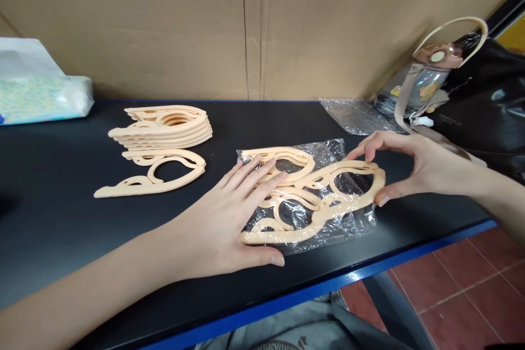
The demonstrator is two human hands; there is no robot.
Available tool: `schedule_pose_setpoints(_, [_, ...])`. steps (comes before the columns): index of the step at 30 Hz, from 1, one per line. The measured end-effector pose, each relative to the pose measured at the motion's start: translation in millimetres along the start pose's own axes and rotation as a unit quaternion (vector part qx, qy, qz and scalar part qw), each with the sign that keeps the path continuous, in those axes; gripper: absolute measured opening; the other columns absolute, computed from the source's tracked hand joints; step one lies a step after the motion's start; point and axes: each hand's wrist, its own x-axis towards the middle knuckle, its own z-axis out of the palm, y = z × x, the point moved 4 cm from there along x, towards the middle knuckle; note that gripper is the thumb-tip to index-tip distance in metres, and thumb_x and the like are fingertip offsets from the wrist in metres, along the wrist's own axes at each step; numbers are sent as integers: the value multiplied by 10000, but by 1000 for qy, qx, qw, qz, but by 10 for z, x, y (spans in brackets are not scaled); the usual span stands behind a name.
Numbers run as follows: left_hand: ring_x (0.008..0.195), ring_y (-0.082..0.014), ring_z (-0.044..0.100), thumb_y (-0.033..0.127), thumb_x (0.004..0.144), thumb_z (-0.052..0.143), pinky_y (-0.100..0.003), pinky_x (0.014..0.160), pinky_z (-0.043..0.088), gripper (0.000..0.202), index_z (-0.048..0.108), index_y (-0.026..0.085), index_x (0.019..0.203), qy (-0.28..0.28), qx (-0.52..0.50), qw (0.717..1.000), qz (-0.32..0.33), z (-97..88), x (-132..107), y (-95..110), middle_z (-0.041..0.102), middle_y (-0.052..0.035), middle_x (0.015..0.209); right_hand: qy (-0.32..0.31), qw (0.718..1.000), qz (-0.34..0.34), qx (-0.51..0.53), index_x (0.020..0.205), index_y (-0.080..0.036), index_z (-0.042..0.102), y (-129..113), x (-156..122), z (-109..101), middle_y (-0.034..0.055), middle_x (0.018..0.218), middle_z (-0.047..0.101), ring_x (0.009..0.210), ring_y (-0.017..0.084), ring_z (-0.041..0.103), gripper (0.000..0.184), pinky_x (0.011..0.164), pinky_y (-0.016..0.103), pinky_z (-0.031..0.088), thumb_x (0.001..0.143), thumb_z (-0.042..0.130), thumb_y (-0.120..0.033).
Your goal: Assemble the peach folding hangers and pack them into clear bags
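My left hand (223,216) lies flat with its fingers stretched out over peach-coloured folding hangers (295,238) on a clear plastic bag (363,224). Whether these hangers are inside the bag or on top of it, I cannot fully tell. At the right, my right hand (414,167) curls its thumb and fingers around the rounded end of another folded hanger (379,178), which overlaps the others. To the left of my left hand, a single folded hanger (180,181) rests on the table, just in front of a neat stack of hangers (197,134).
A tissue pack (45,98) sits at the far left of the black table (53,219). Behind my right hand are another clear plastic bag (348,115), a handled water bottle (426,85) and a black bag (484,104). Cardboard (176,27) stands along the back.
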Motion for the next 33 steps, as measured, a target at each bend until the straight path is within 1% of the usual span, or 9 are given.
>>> schedule_pose_setpoints(7, [1524,-376,108,830,780,498,-612,1217,185,1043,231,196,1564,0,-8,1000,-1,-15,10,16,232,-126,1644,-9,999,19,42,903,-225,528,16,45,79,64,1179,708,1079,245,647,477,957,406,463,640,881,-408])
schedule_pose_setpoints(12, [1526,-374,101,825,781,504,-618,1213,190,1037,213,218,1569,0,-12,1000,1,-9,1,15,216,-119,1649,2,997,-3,75,929,-230,504,55,53,82,44,1022,733,978,190,672,376,909,361,503,758,815,-352])
schedule_pose_setpoints(16, [1528,-363,99,836,791,468,-613,1214,189,1033,213,204,1567,-4,-1,1000,-3,-6,3,16,212,-119,1651,2,999,1,37,970,-221,557,55,20,80,60,1060,728,984,198,678,308,884,355,519,809,770,-374])
schedule_pose_setpoints(20, [1534,-348,81,842,788,460,-610,1217,178,1030,209,218,1568,-11,3,1000,-6,-5,19,22,196,-105,1656,-44,999,30,-5,1092,-249,605,35,-93,106,57,1150,700,1064,245,659,440,939,394,510,749,809,-434])
schedule_pose_setpoints(22, [1533,-347,84,844,788,458,-604,1219,179,1032,212,215,1568,-10,4,1000,-6,-2,22,23,198,-107,1655,-80,995,47,-23,1169,-272,592,32,-158,151,59,1221,668,1142,270,623,535,984,419,491,722,823,-454])
schedule_pose_setpoints(24, [1533,-346,91,845,788,457,-594,1221,184,1035,220,205,1566,-7,5,1000,-6,1,19,21,208,-112,1653,-95,994,48,-32,1196,-291,576,21,-208,204,56,1266,641,1196,282,591,562,1010,442,479,718,823,-452])
schedule_pose_setpoints(26, [1532,-346,96,840,790,464,-588,1223,183,1031,222,205,1565,-3,6,1000,-2,2,13,20,212,-112,1651,-82,996,30,-30,1171,-300,579,-5,-232,251,48,1267,640,1206,286,588,528,1007,453,488,719,820,-428])
schedule_pose_setpoints(29, [1529,-359,100,830,792,478,-595,1222,182,1030,219,204,1567,3,3,1000,4,-4,6,23,215,-118,1650,-32,999,11,-22,1093,-286,593,-57,-236,301,52,1248,655,1170,285,623,435,966,435,523,722,803,-371])
schedule_pose_setpoints(33, [1528,-365,93,836,797,456,-601,1217,189,1044,220,171,1566,-11,14,1000,0,-8,11,31,214,-135,1647,2,1000,1,5,1051,-266,564,-136,-215,356,71,1260,654,1128,277,659,367,891,394,567,743,762,-302])
